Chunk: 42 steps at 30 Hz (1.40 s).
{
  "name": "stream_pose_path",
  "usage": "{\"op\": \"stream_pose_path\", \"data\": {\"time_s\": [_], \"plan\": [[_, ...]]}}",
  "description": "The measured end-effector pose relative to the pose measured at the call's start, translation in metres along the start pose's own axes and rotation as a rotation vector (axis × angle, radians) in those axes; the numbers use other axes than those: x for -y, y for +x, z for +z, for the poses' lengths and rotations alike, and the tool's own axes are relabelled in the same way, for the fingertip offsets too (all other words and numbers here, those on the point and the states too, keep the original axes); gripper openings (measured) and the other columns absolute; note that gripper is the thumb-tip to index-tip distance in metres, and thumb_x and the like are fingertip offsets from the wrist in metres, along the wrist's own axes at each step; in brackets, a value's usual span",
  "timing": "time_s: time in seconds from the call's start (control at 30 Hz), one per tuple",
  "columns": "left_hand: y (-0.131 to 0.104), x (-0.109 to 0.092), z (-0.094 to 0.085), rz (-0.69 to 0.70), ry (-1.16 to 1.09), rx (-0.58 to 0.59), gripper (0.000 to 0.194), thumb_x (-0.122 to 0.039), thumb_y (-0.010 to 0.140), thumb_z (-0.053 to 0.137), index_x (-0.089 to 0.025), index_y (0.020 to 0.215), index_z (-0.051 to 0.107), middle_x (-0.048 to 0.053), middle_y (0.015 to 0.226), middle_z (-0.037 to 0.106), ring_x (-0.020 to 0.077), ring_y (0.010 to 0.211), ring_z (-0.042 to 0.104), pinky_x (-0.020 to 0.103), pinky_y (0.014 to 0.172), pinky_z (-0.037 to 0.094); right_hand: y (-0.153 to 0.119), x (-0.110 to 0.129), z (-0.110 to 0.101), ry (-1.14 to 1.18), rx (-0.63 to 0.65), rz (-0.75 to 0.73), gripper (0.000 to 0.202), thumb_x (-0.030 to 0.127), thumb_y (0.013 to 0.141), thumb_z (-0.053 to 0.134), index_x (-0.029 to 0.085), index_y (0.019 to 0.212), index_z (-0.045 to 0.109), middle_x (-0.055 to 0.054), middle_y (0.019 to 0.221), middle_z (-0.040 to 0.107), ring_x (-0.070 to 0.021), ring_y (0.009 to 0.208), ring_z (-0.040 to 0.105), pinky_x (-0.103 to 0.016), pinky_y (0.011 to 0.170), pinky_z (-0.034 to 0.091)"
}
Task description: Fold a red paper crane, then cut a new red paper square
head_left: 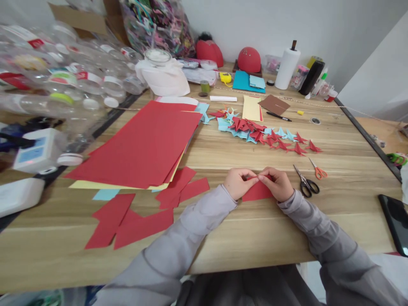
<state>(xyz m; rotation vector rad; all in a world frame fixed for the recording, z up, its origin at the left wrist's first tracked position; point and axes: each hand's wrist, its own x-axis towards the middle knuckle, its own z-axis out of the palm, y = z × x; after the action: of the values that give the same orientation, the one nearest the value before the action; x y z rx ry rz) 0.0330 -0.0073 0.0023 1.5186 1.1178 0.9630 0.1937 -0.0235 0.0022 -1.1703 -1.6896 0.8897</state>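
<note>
A small piece of red paper point(256, 194) lies near the front of the table, under my two hands. My left hand point(238, 182) pinches its upper edge between thumb and fingers. Close beside it, almost tip to tip, my right hand point(278, 183) pinches the same edge. Part of the paper is hidden behind the fingers. Black-handled scissors point(307, 185) rest just right of my right hand, with small orange scissors point(319, 172) behind them. Beyond my hands stand rows of folded red paper cranes point(282, 145) and blue ones point(280, 132).
Large red sheets point(143, 144) are stacked at the left, with cut red strips point(143, 227) in front. Plastic bottles point(89, 80) crowd the far left. A black phone point(395, 221) lies at the right edge. A white bottle point(287, 68) and yellow tape measure point(225, 77) stand at the back.
</note>
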Motion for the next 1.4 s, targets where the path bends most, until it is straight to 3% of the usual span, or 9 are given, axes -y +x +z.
{"op": "stream_pose_path", "data": {"time_s": [0.17,0.37,0.67,0.9,1.17,1.4], "plan": [[-0.001,-0.001,0.001,-0.031,-0.033,-0.032,0.017,-0.026,0.062,0.070,-0.013,0.052,0.064,0.000,0.046,0.057,0.0072,0.044,0.042,0.021,0.045,0.032,0.000,0.000,-0.001,-0.004,0.028,0.019,0.028,0.041,0.080,0.059,0.017,0.066,0.057,0.000,0.062,0.056,-0.0119,0.060,0.050,-0.026,0.060,0.041],[-0.004,-0.005,0.004,-0.009,-0.081,-0.065,0.018,-0.025,0.060,0.069,-0.014,0.049,0.062,0.001,0.048,0.058,0.0074,0.045,0.044,0.021,0.047,0.035,0.001,0.001,-0.002,0.114,0.061,0.004,0.031,0.045,0.080,0.058,0.018,0.064,0.055,0.001,0.062,0.053,-0.0112,0.060,0.047,-0.026,0.060,0.039],[0.000,-0.010,0.001,-0.082,-0.189,-0.153,0.032,-0.034,0.045,0.081,-0.013,0.042,0.057,-0.001,0.043,0.055,0.0063,0.042,0.042,0.020,0.043,0.032,0.004,0.004,0.001,0.290,0.004,0.193,0.034,0.049,0.069,0.068,0.017,0.060,0.059,0.002,0.057,0.054,-0.0097,0.055,0.044,-0.025,0.056,0.036],[0.002,-0.006,-0.005,-0.130,-0.254,-0.140,0.031,-0.036,0.044,0.083,-0.013,0.046,0.062,0.000,0.045,0.059,0.0071,0.043,0.045,0.021,0.045,0.035,0.006,0.002,-0.002,0.424,-0.143,0.357,0.038,0.048,0.059,0.075,0.017,0.052,0.054,0.004,0.051,0.048,-0.0076,0.049,0.036,-0.023,0.049,0.027],[0.003,-0.007,-0.005,-0.156,-0.308,-0.087,0.033,-0.043,0.049,0.080,-0.014,0.055,0.068,0.002,0.052,0.064,0.0089,0.047,0.050,0.022,0.048,0.040,0.007,-0.003,-0.003,0.481,-0.189,0.273,0.040,0.044,0.062,0.074,0.018,0.048,0.047,0.005,0.051,0.041,-0.0078,0.051,0.033,-0.024,0.051,0.024],[0.004,-0.006,-0.006,-0.127,-0.303,-0.059,0.034,-0.045,0.052,0.078,-0.014,0.059,0.068,0.003,0.056,0.066,0.0102,0.049,0.054,0.023,0.050,0.043,0.007,-0.003,-0.003,0.475,-0.211,0.348,0.041,0.047,0.059,0.075,0.017,0.049,0.049,0.005,0.050,0.042,-0.0069,0.049,0.032,-0.024,0.049,0.024]]}}
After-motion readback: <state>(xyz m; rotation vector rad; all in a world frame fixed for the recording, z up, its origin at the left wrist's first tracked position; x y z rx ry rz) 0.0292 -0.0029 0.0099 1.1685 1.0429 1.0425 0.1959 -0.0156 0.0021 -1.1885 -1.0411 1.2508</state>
